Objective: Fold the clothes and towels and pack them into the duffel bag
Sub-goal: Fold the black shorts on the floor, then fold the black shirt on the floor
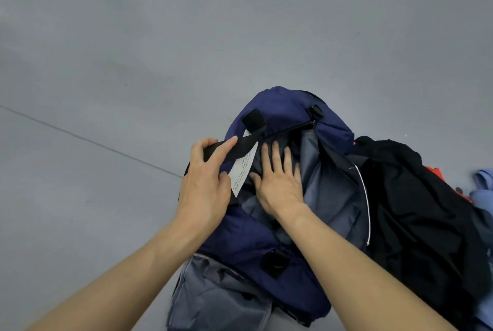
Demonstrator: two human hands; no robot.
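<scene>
A navy duffel bag (pixel 282 109) with grey lining lies open on the grey floor, its mouth facing me. My left hand (pixel 205 183) grips the black carry strap (pixel 240 147) at the bag's left rim, beside a white care label (pixel 244 170). My right hand (pixel 280 181) lies flat with fingers spread, pressing down on dark fabric inside the bag's opening. A black garment (pixel 416 210) with a white drawstring is heaped right of the bag, touching its side.
Orange-red cloth (pixel 436 171) and light blue cloth (pixel 482 191) poke out at the far right edge behind the black garment. A grey lined pocket flap (pixel 213 296) of the bag spreads toward me. Grey floor (pixel 133 63) with a seam line extends left and ahead.
</scene>
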